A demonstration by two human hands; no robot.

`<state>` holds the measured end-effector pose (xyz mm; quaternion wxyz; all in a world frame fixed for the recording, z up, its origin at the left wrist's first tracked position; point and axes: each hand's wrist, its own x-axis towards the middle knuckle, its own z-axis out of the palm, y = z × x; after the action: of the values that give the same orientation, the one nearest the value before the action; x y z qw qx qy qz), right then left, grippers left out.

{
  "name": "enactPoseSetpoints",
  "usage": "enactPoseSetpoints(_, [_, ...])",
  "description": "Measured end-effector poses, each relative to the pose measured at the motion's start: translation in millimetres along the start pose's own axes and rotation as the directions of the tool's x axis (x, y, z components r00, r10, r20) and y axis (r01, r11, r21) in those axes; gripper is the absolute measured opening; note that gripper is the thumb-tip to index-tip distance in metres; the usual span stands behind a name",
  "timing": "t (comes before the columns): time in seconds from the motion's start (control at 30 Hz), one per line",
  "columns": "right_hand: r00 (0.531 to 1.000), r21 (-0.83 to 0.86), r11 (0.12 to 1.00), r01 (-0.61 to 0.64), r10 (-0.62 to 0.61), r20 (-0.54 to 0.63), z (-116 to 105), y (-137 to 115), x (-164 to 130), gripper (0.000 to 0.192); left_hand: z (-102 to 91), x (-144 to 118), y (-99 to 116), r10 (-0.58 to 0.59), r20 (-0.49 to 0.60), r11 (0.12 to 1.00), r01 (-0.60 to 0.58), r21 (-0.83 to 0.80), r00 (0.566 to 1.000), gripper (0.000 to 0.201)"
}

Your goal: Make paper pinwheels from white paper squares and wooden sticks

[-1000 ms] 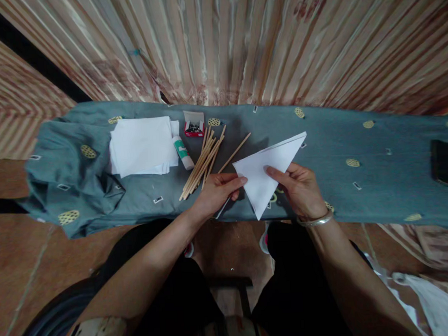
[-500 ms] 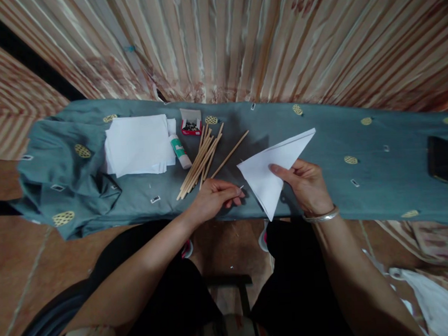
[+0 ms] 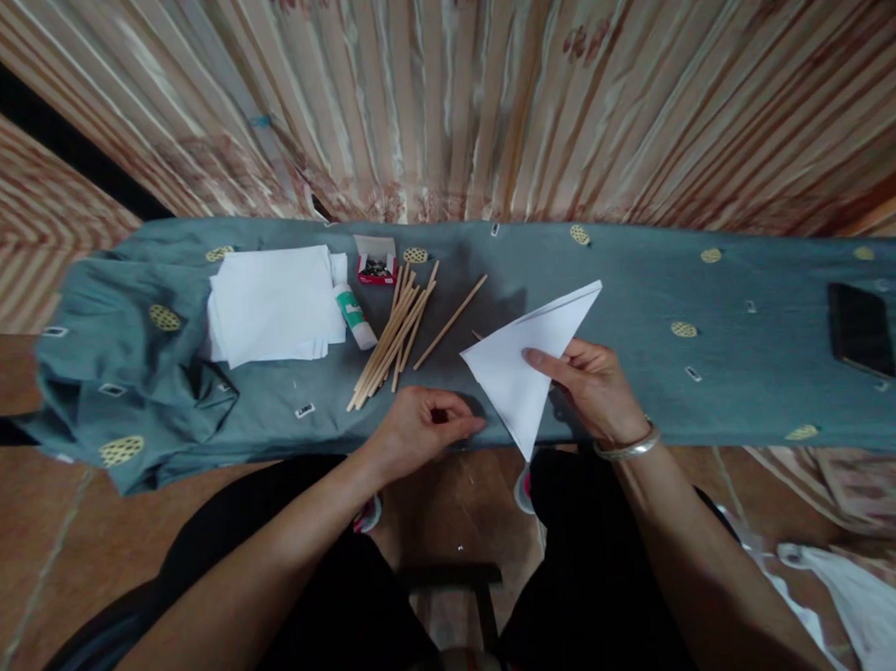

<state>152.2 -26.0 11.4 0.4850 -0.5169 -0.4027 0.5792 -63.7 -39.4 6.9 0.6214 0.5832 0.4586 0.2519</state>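
- Clearly too small to read, the lettering on the green label of the white tube (image 3: pixel 355 317) stays a blur.
- Likewise, the red box (image 3: pixel 376 267), its lid flap raised, bears pale print too tiny to make out.
- Small white rectangles on the patterned cloth (image 3: pixel 760 269) over the table carry dark marks, also illegible.
- The folded white paper (image 3: pixel 504 373) is in the right hand (image 3: pixel 599 393), pinched with the thumb on top and fingers beneath, one corner pointing toward the person.
- The left hand (image 3: pixel 421 429) is just beside the paper, apart from it, fingers curled and thumb extended; whether its fingertips pinch anything, I cannot tell.
- Wooden sticks (image 3: pixel 392 340) lie bundled beyond the left hand, beside the tube.
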Motion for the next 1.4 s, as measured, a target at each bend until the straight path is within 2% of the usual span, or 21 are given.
enactPoseSetpoints(0.1, [0.999,0.029,1.000,-0.001,0.000,0.037,6.6,-0.3,-0.6,0.022,-4.1,5.3,5.4,-0.008,-0.152,0.987,-0.016,-0.160,0.988,0.025])
enactPoseSetpoints(0.2, [0.996,0.012,1.000,-0.020,0.019,0.086,14.6,0.7,-0.3,0.026,-0.5,9.2,8.3,-0.029,-0.218,0.941,-0.047,-0.336,0.975,0.029])
enactPoseSetpoints(0.3, [0.996,-0.033,0.999,-0.004,0.006,0.087,17.9,2.7,1.6,0.031,3.2,13.2,7.5,-0.099,-0.266,0.903,-0.026,-0.428,0.959,0.030])
enactPoseSetpoints(0.37, [0.995,-0.097,0.990,0.099,-0.099,0.006,15.9,4.7,3.0,0.035,3.0,15.8,5.8,-0.130,-0.293,0.881,-0.026,-0.473,0.947,0.031])
enactPoseSetpoints(0.43, [0.967,-0.200,0.954,0.223,-0.243,-0.081,11.3,7.2,3.9,0.037,0.9,17.6,4.3,-0.151,-0.320,0.863,-0.034,-0.505,0.935,0.031])
enactPoseSetpoints(0.5, [0.938,-0.290,0.914,0.285,-0.328,-0.112,5.4,9.9,4.2,0.041,-1.2,17.7,3.1,-0.156,-0.329,0.859,-0.037,-0.510,0.931,0.031])
enactPoseSetpoints(0.63, [0.941,-0.370,0.884,0.286,-0.332,-0.066,-7.6,12.7,5.5,0.043,-2.8,15.2,0.5,-0.134,-0.295,0.888,-0.017,-0.459,0.946,0.031])
enactPoseSetpoints(0.7, [0.928,-0.490,0.818,0.302,-0.370,-0.046,-12.7,13.6,6.4,0.037,-3.7,14.4,-0.8,-0.134,-0.294,0.899,-0.009,-0.438,0.946,0.033])
enactPoseSetpoints(0.73, [0.915,-0.580,0.750,0.317,-0.402,-0.020,-14.0,14.8,6.7,0.035,-4.6,14.5,-1.4,-0.138,-0.303,0.900,-0.009,-0.437,0.943,0.034])
enactPoseSetpoints(0.8, [0.884,-0.743,0.555,0.374,-0.457,0.104,-13.9,20.0,6.8,0.035,-7.2,15.4,-2.2,-0.146,-0.319,0.895,-0.013,-0.447,0.936,0.038])
enactPoseSetpoints(0.87, [0.844,-0.810,0.361,0.462,-0.461,0.276,-11.5,28.6,6.9,0.043,-10.5,17.1,-2.4,-0.143,-0.327,0.892,-0.022,-0.452,0.934,0.043])
enactPoseSetpoints(0.9, [0.825,-0.818,0.291,0.497,-0.450,0.341,-10.8,33.4,7.3,0.046,-12.1,18.0,-2.3,-0.134,-0.331,0.896,-0.028,-0.442,0.934,0.044])
enactPoseSetpoints(0.97, [0.812,-0.838,0.190,0.512,-0.425,0.400,-13.8,41.3,9.8,0.044,-15.0,19.5,-1.7,-0.102,-0.344,0.919,-0.044,-0.392,0.933,0.047])
enactPoseSetpoints(1.03, [0.827,-0.879,0.117,0.463,-0.414,0.381,-24.3,44.3,14.9,0.038,-17.5,20.1,-0.4,-0.057,-0.365,0.948,-0.064,-0.311,0.929,0.047])
enactPoseSetpoints(1.17, [0.869,-0.970,0.048,0.240,-0.456,0.192,-50.8,32.6,24.8,0.035,-20.2,18.0,2.8,0.034,-0.394,0.990,-0.086,-0.114,0.919,0.046])
enactPoseSetpoints(1.23, [0.840,-0.976,0.067,0.209,-0.524,0.144,-51.3,21.9,24.3,0.037,-19.4,16.2,3.4,0.070,-0.384,0.997,-0.081,-0.012,0.920,0.044])
enactPoseSetpoints(1.33, [0.756,-0.895,0.149,0.421,-0.603,0.255,-30.1,8.7,16.5,0.039,-15.5,14.7,2.0,0.109,-0.335,0.993,-0.089,0.076,0.936,0.042])
enactPoseSetpoints(1.4, [0.725,-0.832,0.179,0.525,-0.606,0.327,-10.6,4.9,10.3,0.036,-12.3,15.2,0.1,0.116,-0.301,0.992,-0.094,0.085,0.947,0.041])
